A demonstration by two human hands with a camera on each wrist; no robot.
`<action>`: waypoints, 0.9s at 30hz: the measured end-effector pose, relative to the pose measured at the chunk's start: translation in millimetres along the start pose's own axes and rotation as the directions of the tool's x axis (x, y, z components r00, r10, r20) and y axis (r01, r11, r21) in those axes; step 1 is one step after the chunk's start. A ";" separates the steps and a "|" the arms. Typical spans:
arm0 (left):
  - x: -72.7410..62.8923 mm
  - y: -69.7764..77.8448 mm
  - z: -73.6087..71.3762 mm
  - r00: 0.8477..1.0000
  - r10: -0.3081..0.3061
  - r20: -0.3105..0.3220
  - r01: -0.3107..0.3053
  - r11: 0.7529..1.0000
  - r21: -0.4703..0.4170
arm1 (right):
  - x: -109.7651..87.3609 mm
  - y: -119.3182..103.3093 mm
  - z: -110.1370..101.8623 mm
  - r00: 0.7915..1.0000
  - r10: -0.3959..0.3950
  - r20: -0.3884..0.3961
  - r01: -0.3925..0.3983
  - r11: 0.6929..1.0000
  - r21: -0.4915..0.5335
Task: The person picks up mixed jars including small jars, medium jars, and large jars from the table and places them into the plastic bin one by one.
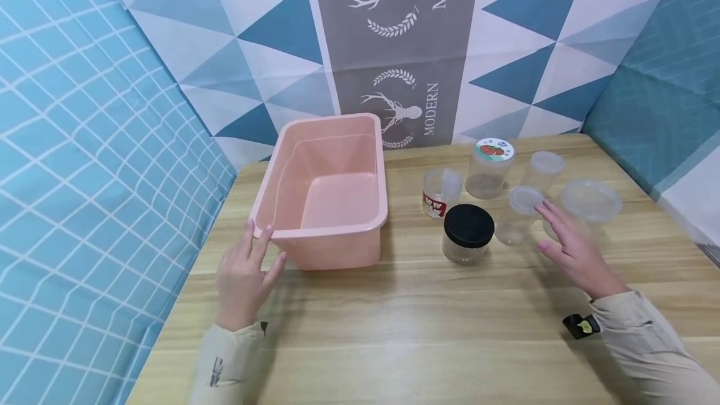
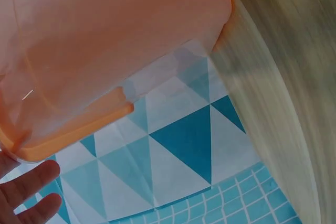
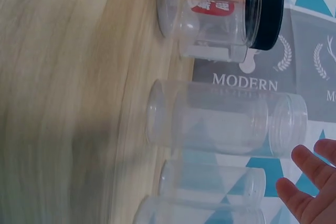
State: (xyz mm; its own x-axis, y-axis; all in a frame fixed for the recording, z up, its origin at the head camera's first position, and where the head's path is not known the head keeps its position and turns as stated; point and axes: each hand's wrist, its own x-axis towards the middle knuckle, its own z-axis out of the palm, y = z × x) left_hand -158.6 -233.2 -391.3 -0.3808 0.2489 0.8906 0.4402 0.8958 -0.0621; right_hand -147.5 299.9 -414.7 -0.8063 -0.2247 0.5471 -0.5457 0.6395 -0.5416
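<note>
1. Resting against the near left corner of the pink tub (image 1: 337, 252), in the head view, the left hand (image 1: 243, 280) has its fingers extended over the rim, with the thumb apart. The tub's long axis runs away ahead of that hand.
2. Also in the head view, the right hand (image 1: 582, 255) is held over the table (image 1: 394, 342) with fingers loosely spread, gripping nothing. The slim clear jar (image 1: 513, 225) lies just left of its fingertips, far nearer to it than to the left hand. Left of that jar, between the hands, stands the black-lidded jar (image 1: 467, 242); the wide-lidded jar (image 1: 590, 200) is just ahead of the right hand.
3. In the left wrist view, the left hand's fingers are at the tub's rim, not curled around it.
4. In the right wrist view, the slim clear jar stands upright, its long axis square to the table. The right hand's fingertips are level with its top, just beside it; whether they touch I cannot tell.
</note>
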 end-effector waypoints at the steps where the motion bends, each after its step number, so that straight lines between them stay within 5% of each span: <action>1: 0.1 0.5 0.3 1.000 -0.004 -0.007 0.004 1.000 0.008 | -0.1 -0.6 1.5 1.000 0.012 0.011 -0.012 1.000 0.005; 6: 2.3 3.7 2.9 0.997 -0.035 -0.068 0.039 0.998 0.058 | 3.6 -4.7 10.0 0.999 0.034 0.037 -0.033 0.999 -0.014; 12: 5.0 7.6 7.0 0.990 -0.069 -0.127 0.081 0.992 0.098 | 10.2 -7.4 19.5 0.998 -0.037 -0.048 0.030 0.989 -0.142; 27: 5.8 11.6 8.1 0.981 -0.165 -0.105 0.174 0.981 0.086 | 20.3 -2.4 29.4 0.974 0.110 -0.198 -0.131 0.987 -0.097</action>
State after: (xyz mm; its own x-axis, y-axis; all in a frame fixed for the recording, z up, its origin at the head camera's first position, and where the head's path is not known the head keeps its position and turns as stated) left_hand -162.4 -218.4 -390.6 -0.3605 0.0574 0.9310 0.2953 0.9538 0.0555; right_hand -169.2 272.2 -421.1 -0.8002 -0.0033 0.5998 -0.4109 0.7314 -0.5442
